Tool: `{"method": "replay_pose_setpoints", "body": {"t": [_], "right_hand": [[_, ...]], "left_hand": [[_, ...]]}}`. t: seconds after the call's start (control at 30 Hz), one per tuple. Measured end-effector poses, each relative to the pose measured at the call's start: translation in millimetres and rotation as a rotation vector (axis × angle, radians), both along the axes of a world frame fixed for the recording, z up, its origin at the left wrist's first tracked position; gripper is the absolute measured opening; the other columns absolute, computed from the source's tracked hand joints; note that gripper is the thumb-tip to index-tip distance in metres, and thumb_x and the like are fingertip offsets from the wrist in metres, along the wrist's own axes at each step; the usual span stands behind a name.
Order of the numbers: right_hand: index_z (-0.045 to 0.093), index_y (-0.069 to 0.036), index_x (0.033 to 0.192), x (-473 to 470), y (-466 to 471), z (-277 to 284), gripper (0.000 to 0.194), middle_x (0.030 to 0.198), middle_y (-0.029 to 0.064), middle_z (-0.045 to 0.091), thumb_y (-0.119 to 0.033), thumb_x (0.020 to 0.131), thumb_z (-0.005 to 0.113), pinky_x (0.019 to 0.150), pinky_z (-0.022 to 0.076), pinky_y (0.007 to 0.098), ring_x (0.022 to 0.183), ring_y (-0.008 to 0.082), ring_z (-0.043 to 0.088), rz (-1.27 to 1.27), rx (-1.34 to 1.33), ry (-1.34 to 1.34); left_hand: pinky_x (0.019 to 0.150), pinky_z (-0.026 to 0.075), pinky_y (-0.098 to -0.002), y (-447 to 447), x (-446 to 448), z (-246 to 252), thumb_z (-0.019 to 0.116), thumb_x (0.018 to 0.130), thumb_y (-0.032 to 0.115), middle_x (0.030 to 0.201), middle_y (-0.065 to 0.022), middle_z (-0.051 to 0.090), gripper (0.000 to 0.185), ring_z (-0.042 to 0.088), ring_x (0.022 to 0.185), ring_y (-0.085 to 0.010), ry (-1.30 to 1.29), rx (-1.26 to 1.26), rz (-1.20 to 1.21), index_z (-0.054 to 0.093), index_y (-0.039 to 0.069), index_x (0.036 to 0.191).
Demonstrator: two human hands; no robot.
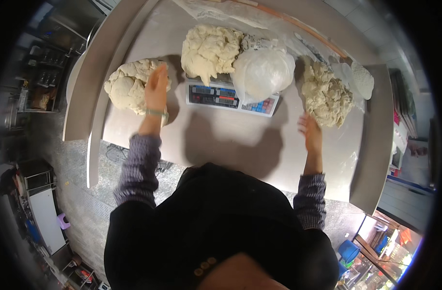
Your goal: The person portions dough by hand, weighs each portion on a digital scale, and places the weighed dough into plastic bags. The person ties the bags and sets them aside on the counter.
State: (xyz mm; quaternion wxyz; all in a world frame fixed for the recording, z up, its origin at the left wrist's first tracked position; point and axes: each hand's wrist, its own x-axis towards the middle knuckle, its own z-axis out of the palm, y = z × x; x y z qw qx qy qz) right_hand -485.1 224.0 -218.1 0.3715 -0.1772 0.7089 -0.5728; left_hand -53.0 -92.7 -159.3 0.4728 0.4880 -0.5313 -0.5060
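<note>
My left hand (157,89) is over the right side of a large lump of dough (127,86) on the left of the worktop; whether it touches the dough I cannot tell. My right hand (310,129), slightly blurred, has its fingers apart beside the lower edge of a rougher dough pile (326,95) at the right. Between them stands a digital scale (214,95) with a keypad. Another dough mass (210,50) rests at the scale, one flap hanging over its front. Against it lies a tied-looking translucent plastic bag (266,72) with pale contents.
Upright boards (374,145) edge the worktop (235,134) on its sides. A clear plastic sheet (221,14) and a long wooden stick (300,27) lie along the back. White powder (362,80) sits in a scoop or container at the back right.
</note>
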Motion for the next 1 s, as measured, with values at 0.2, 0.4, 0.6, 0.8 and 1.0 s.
{"method": "replay_pose_setpoints", "body": {"t": [0.2,0.4,0.6,0.8,1.0], "right_hand": [[0.064,-0.002,0.128,74,133,-66,0.036,0.095,0.0082,0.071,-0.029,0.105,0.058,0.057,0.0518,0.0262,0.070,0.0159,0.067,0.005,0.168,-0.416],[0.060,-0.002,0.132,83,145,-64,0.035,0.093,0.0069,0.071,-0.025,0.108,0.051,0.056,0.0502,0.0258,0.068,0.0146,0.067,0.115,0.144,-0.423],[0.061,-0.002,0.127,77,146,-63,0.031,0.088,0.0081,0.072,-0.025,0.108,0.049,0.060,0.0558,0.0290,0.069,0.0164,0.069,0.068,0.083,-0.487],[0.065,-0.002,0.120,96,131,-64,0.032,0.086,0.0082,0.071,-0.029,0.103,0.060,0.061,0.0553,0.0272,0.069,0.0161,0.068,-0.012,0.211,-0.248],[0.066,-0.002,0.125,184,15,-25,0.035,0.091,0.0036,0.070,-0.026,0.100,0.065,0.063,0.0512,0.0226,0.075,0.0102,0.065,0.542,0.302,-0.112]], "left_hand": [[0.078,0.053,-0.0263,199,73,-93,0.059,0.104,0.022,0.110,-0.0019,0.072,0.025,0.068,0.096,-0.0117,-0.018,0.427,-0.075,0.067,0.007,0.122],[0.078,0.054,-0.0283,235,70,-104,0.062,0.103,0.023,0.112,-0.0039,0.073,0.028,0.070,0.097,-0.0155,-0.117,0.471,-0.274,0.065,0.008,0.126],[0.078,0.056,-0.0293,211,54,-115,0.066,0.099,0.021,0.109,-0.0061,0.073,0.031,0.071,0.094,-0.0153,-0.360,0.191,-0.464,0.066,0.005,0.126],[0.077,0.058,-0.0303,175,70,-100,0.071,0.092,0.012,0.105,-0.0077,0.074,0.032,0.073,0.085,-0.0174,-0.513,-0.010,-0.614,0.068,0.005,0.123],[0.070,0.057,-0.0290,117,133,-109,0.071,0.093,0.010,0.099,-0.0084,0.074,0.019,0.070,0.080,-0.0154,-0.472,-0.021,-0.144,0.071,0.004,0.111]]}}
